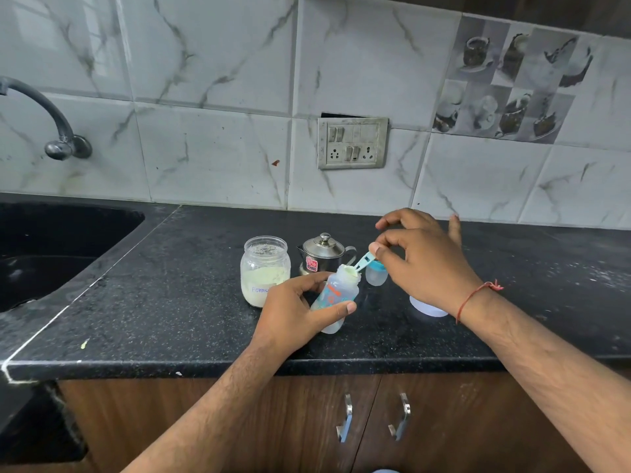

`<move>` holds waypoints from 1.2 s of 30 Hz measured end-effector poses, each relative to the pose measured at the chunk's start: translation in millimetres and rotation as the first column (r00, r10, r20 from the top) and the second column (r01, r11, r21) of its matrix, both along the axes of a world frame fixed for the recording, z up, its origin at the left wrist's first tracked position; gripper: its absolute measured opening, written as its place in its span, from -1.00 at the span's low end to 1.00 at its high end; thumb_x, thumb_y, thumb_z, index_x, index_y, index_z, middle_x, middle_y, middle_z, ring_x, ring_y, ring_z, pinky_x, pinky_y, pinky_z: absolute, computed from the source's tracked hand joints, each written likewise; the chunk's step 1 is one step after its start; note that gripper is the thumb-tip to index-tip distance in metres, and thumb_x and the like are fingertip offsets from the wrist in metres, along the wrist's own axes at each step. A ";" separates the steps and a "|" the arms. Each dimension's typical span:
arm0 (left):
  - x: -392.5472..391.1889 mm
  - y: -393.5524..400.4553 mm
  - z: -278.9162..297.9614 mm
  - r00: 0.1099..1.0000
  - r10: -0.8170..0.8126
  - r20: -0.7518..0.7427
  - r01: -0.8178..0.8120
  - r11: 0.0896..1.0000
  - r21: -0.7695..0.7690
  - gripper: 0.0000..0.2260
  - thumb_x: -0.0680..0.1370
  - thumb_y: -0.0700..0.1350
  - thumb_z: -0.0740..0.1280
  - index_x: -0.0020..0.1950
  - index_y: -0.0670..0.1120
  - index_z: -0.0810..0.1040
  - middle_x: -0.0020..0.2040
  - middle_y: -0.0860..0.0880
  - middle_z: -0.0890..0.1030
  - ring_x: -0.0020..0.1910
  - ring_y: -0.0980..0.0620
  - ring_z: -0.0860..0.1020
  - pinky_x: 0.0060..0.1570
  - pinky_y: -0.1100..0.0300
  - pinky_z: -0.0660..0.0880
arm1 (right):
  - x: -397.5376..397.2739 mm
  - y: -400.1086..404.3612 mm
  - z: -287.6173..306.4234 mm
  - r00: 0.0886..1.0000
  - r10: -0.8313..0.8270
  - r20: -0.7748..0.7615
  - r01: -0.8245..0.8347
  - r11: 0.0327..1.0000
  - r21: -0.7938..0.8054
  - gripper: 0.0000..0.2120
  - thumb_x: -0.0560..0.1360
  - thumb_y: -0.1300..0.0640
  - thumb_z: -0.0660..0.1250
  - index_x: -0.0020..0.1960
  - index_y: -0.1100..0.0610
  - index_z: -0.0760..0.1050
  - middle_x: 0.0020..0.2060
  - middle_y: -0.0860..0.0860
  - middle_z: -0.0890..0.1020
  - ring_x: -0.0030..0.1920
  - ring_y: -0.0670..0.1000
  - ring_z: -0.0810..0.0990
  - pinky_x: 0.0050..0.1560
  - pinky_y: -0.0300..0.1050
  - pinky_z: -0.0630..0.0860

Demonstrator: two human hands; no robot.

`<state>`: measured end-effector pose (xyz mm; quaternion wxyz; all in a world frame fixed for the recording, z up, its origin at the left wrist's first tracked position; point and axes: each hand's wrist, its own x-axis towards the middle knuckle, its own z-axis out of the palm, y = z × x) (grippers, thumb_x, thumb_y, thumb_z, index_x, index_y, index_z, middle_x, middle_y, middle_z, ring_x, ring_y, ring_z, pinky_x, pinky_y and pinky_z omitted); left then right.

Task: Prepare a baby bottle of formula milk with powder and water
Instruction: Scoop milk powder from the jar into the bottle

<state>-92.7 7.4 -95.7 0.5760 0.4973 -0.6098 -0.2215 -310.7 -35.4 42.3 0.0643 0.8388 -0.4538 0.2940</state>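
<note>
My left hand [293,310] grips a clear baby bottle [336,297] with orange and teal print, tilted to the right above the black counter [170,302]. My right hand [423,261] pinches the handle of a light blue scoop [362,261], whose bowl of pale powder rests at the bottle's open mouth. An open glass jar of formula powder [264,269] stands just left of the bottle. A small steel pot with a lid [324,252] sits behind it. The bottle's teat and blue ring [375,274] stand on the counter behind my right hand.
A clear cap [428,307] lies on the counter under my right wrist. A black sink [51,254] with a wall tap [54,121] is at the left. A switch panel [351,143] is on the tiled wall. Cupboard doors with handles [346,418] are below the counter edge.
</note>
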 end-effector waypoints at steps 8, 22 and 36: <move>-0.3 2.4 3.3 1.000 0.023 -0.013 -0.023 1.000 -0.008 -0.61 0.41 0.31 0.67 0.19 0.44 0.68 -0.02 0.28 0.78 -0.37 0.39 0.53 -0.28 0.52 0.41 | 3.7 21.2 -0.6 0.947 0.098 -0.307 -0.251 0.823 -0.510 -0.80 0.61 -0.09 0.36 -0.04 -0.04 0.72 0.04 -0.11 0.62 0.22 0.06 0.54 0.46 0.39 0.23; 0.0 2.5 2.3 0.998 0.050 0.022 -0.051 0.998 0.047 -0.38 0.36 0.42 0.63 0.37 0.23 0.73 0.06 0.31 0.78 -0.12 0.35 0.66 -0.08 0.40 0.55 | 2.6 14.7 4.8 0.966 0.208 -0.153 -0.237 0.948 -0.212 -0.81 0.64 -0.08 0.34 0.01 -0.15 0.74 -0.23 -0.19 0.61 -0.22 -0.09 0.51 -0.23 -0.15 0.41; -1.8 4.2 6.2 0.998 0.061 0.001 -0.061 0.998 -0.001 -0.61 0.40 0.32 0.66 0.19 0.42 0.68 -0.02 0.33 0.76 -0.29 0.41 0.57 -0.22 0.53 0.43 | 2.9 20.3 1.1 0.970 0.182 -0.164 -0.221 0.938 -0.268 -0.79 0.66 -0.07 0.29 0.05 -0.14 0.72 -0.18 -0.16 0.60 -0.23 0.00 0.62 -0.35 -0.12 0.51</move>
